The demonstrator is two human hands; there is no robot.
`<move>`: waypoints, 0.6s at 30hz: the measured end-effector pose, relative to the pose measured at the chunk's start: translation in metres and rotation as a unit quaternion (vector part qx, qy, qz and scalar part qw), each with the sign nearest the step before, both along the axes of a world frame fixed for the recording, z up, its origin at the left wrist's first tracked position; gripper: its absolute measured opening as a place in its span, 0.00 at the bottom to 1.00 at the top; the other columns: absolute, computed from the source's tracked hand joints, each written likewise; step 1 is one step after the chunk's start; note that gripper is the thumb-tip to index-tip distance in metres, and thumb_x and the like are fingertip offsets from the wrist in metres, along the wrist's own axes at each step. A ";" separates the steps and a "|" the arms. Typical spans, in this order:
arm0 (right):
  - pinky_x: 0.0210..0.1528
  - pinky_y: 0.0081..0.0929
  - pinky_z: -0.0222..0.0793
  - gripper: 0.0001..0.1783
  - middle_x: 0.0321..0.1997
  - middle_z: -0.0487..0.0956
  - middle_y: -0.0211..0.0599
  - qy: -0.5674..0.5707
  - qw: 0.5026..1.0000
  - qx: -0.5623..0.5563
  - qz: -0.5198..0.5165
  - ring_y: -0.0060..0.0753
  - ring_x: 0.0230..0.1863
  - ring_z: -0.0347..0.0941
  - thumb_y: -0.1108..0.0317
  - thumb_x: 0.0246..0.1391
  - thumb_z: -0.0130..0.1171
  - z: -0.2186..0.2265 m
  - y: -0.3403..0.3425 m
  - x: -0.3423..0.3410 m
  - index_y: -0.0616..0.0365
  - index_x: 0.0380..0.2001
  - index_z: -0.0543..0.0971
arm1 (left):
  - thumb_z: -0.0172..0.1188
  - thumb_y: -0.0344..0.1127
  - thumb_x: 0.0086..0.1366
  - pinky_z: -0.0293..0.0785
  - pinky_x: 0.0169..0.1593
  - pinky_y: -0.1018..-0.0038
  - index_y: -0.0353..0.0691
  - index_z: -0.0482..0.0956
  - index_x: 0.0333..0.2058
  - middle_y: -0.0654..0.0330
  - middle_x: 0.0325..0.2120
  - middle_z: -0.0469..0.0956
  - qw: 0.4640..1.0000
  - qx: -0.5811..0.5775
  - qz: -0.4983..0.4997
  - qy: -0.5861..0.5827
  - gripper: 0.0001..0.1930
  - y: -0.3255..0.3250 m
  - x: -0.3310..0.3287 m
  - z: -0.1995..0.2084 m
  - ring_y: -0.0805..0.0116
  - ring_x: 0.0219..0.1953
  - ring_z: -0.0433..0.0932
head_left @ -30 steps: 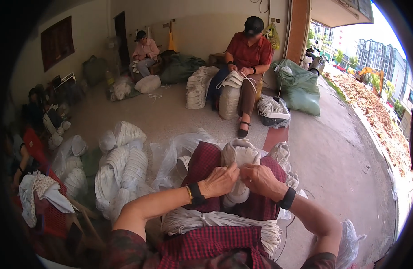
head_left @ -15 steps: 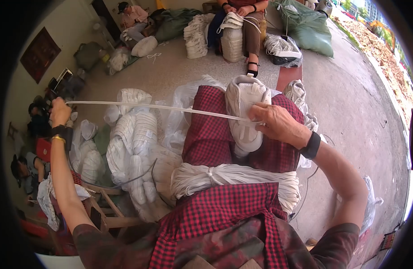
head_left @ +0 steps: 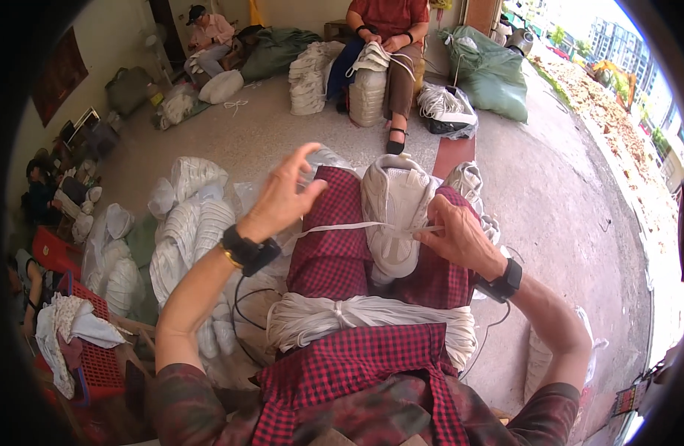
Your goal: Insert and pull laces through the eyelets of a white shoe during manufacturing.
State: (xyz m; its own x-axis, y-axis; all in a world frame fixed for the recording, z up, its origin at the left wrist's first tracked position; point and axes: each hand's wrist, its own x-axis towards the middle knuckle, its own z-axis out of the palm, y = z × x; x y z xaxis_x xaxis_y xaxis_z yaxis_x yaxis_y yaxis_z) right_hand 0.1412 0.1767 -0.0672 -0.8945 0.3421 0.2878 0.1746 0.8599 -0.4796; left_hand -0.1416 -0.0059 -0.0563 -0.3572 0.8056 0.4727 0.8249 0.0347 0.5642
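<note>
Shoe, pale, toe toward the wearer, underside hidden, checked cloth at both its sides; white lace running left from it, far end hard to make out. Left hand, blurred, raised left of the shoe, fingers spread, apparently empty; right hand, palm hidden, at the shoe's right edge, thumb and fingertips pinched on lace.
</note>
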 end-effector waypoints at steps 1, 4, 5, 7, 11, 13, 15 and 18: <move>0.25 0.36 0.65 0.18 0.20 0.74 0.45 0.024 0.999 0.013 -0.034 0.40 0.21 0.73 0.65 0.55 0.66 -0.005 0.005 0.000 0.58 0.39 0.68 | 0.67 0.33 0.60 0.77 0.36 0.70 0.45 0.67 0.62 0.59 0.31 0.76 0.996 -0.009 -0.045 -0.075 0.31 0.020 0.024 -0.005 0.68 0.29 0.76; 0.24 0.34 0.62 0.17 0.19 0.71 0.42 0.098 0.983 -0.095 -0.121 0.33 0.20 0.67 0.62 0.59 0.63 0.005 0.006 -0.010 0.61 0.40 0.69 | 0.66 0.36 0.62 0.75 0.33 0.72 0.43 0.69 0.61 0.58 0.27 0.76 0.994 -0.024 -0.072 -0.075 0.29 0.061 0.061 -0.007 0.72 0.26 0.75; 0.24 0.34 0.62 0.17 0.19 0.71 0.42 0.096 0.985 -0.089 -0.111 0.33 0.20 0.67 0.62 0.59 0.63 0.008 0.009 -0.018 0.61 0.40 0.69 | 0.65 0.37 0.62 0.73 0.31 0.72 0.42 0.70 0.59 0.59 0.24 0.76 0.994 0.034 -0.097 -0.036 0.27 0.075 0.062 -0.014 0.74 0.24 0.74; 0.24 0.36 0.62 0.18 0.19 0.71 0.42 0.123 0.984 -0.115 -0.052 0.34 0.20 0.68 0.60 0.61 0.60 -0.001 0.015 -0.029 0.64 0.43 0.70 | 0.65 0.38 0.63 0.71 0.29 0.73 0.41 0.71 0.57 0.60 0.21 0.75 0.989 0.081 -0.126 -0.002 0.24 0.090 0.061 -0.019 0.76 0.22 0.73; 0.30 0.37 0.70 0.24 0.23 0.77 0.48 0.057 0.984 -0.156 -0.061 0.39 0.26 0.77 0.54 0.64 0.54 -0.009 0.050 -0.047 0.67 0.48 0.73 | 0.63 0.42 0.65 0.64 0.23 0.70 0.36 0.74 0.46 0.63 0.15 0.72 0.986 -0.010 -0.132 -0.104 0.18 0.104 0.052 -0.014 0.75 0.17 0.69; 0.33 0.37 0.71 0.26 0.26 0.78 0.51 0.029 0.985 -0.159 -0.060 0.41 0.29 0.79 0.51 0.65 0.53 -0.011 0.062 -0.056 0.69 0.47 0.75 | 0.62 0.45 0.64 0.66 0.25 0.70 0.34 0.75 0.42 0.60 0.17 0.74 0.991 -0.040 -0.120 -0.052 0.18 0.109 0.040 -0.019 0.75 0.19 0.71; 0.30 0.32 0.68 0.24 0.26 0.78 0.43 0.014 0.984 -0.174 -0.021 0.31 0.26 0.74 0.52 0.66 0.52 -0.010 0.069 -0.062 0.68 0.46 0.75 | 0.63 0.48 0.64 0.68 0.26 0.70 0.33 0.75 0.41 0.59 0.18 0.75 0.991 -0.055 -0.103 -0.066 0.21 0.109 0.038 -0.026 0.73 0.20 0.72; 0.33 0.36 0.70 0.27 0.26 0.78 0.51 0.012 0.993 -0.118 -0.014 0.41 0.29 0.76 0.51 0.64 0.54 -0.008 0.068 -0.052 0.71 0.42 0.76 | 0.63 0.54 0.64 0.70 0.27 0.70 0.32 0.76 0.38 0.57 0.20 0.76 0.993 -0.057 -0.071 -0.076 0.25 0.111 0.047 -0.032 0.72 0.22 0.75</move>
State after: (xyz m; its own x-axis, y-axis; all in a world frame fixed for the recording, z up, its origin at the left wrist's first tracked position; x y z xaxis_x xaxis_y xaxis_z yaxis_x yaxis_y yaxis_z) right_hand 0.0892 0.2445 -0.0750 -0.8780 0.4265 0.2174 0.1825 0.7181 -0.6716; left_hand -0.0949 0.1056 -0.0887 -0.2962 0.8981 0.3250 0.7317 -0.0054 0.6817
